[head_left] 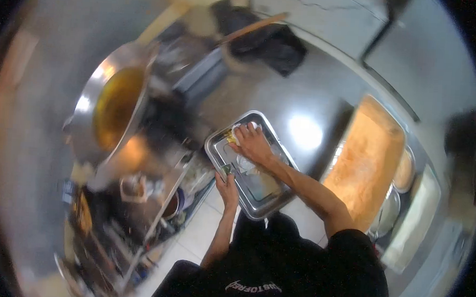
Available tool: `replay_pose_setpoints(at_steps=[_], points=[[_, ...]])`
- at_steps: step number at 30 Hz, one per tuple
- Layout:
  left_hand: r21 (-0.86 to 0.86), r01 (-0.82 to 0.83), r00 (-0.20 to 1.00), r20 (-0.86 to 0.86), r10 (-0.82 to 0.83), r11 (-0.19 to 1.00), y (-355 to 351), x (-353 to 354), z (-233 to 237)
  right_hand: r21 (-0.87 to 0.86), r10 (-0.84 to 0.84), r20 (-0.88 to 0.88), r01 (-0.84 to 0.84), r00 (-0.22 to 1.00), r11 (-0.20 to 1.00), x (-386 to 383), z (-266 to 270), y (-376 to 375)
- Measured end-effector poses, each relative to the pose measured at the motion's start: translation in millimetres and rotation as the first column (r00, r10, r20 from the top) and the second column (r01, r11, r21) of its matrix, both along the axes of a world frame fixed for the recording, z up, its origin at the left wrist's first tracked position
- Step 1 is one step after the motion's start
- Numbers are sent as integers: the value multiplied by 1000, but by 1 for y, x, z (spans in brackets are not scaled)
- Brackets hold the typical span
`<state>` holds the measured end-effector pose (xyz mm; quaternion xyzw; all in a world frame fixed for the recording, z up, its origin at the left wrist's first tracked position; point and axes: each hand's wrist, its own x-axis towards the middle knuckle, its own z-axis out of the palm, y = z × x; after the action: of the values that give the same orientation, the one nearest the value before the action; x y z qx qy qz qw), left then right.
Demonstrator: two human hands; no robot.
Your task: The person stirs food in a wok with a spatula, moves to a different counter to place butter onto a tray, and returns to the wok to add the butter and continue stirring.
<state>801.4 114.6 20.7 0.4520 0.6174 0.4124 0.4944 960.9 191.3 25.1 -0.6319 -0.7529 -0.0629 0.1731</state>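
Note:
A rectangular metal tray (262, 208) lies tilted in front of my body, with a small white round item (244, 163) inside it. My left hand (226, 190) is closed at the tray's left rim, the thumb over the edge, and a small green patch (226, 169) shows at its fingertips. My right hand (253, 145) reaches across the tray's far end. Its fingers curl over a white-and-yellow thing (232, 139), mostly covered by the hand; I cannot tell what kind it is.
To the left, a large wok (91, 93) holds yellowish oil. A wooden-handled tool (256, 27) and black plastic (290, 51) lie at the back of the steel counter (321, 72). A tray of orange-brown crumb (365, 156) stands at right, beside bowls (388, 212). Cluttered shelving (134, 240) is lower left.

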Motion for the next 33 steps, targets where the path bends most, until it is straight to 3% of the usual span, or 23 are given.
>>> replay_pose_setpoints(at_steps=[1, 4, 6, 8, 9, 10, 12, 13, 15, 19, 21, 23, 24, 25, 26, 30, 32, 33], points=[[14, -78, 993, 89, 76, 997, -21, -24, 4, 22, 114, 38, -115, 993, 993, -31, 5, -7], [193, -271, 962, 46, 267, 943, -80, -85, 29, 57, 310, -3, -309, 951, 949, -127, 24, -34], [210, -418, 908, 60, 415, 884, -117, -134, 60, 168, 456, 4, -450, 890, 877, -206, 47, -54], [136, -540, 841, 82, 534, 830, -154, -177, 79, 41, 537, -148, -538, 830, 842, -277, 80, -86], [286, -578, 803, 27, 596, 765, -168, -199, 78, 171, 605, -152, -582, 781, 795, -313, 84, -96], [295, -611, 776, 37, 630, 735, -179, -219, 85, 181, 641, -142, -617, 755, 766, -348, 93, -107], [286, -717, 692, 189, 697, 635, -191, -246, 104, 195, 720, -60, -700, 691, 687, -400, 111, -124], [404, -681, 685, 56, 726, 611, -200, -268, 116, 206, 735, -44, -713, 677, 670, -429, 123, -134], [415, -718, 627, 36, 778, 559, -218, -319, 130, 312, 790, -118, -733, 601, 604, -483, 152, -157], [462, -735, 582, 55, 812, 496, -228, -427, 185, 403, 821, 7, -753, 570, 520, -605, 201, -169], [565, -653, 613, 3, 790, 504, -224, -495, 194, 419, 762, -97, -668, 640, 615, -674, 213, -165], [628, -634, 484, -133, 865, 452, -207, -566, 193, 404, 728, -208, -620, 654, 673, -742, 216, -150], [629, -637, 480, -129, 868, 446, -202, -598, 194, 406, 732, -204, -624, 650, 668, -763, 226, -146], [573, -633, 556, -131, 821, 521, -194, -629, 197, 150, 647, -508, -682, 568, 716, -774, 242, -135], [528, -615, 629, -121, 768, 586, -189, -658, 201, -91, 453, -746, -748, 489, 658, -788, 256, -123], [497, -655, 621, -76, 780, 570, -172, -735, 210, -65, 344, -827, -683, 445, 728, -872, 236, -65], [505, -641, 619, -104, 779, 577, -164, -758, 205, -174, -139, -984, -761, 110, 625, -890, 233, -45], [507, -651, 619, -77, 782, 565, -157, -771, 199, -180, -246, -969, -776, 33, 605, -894, 244, -40]])
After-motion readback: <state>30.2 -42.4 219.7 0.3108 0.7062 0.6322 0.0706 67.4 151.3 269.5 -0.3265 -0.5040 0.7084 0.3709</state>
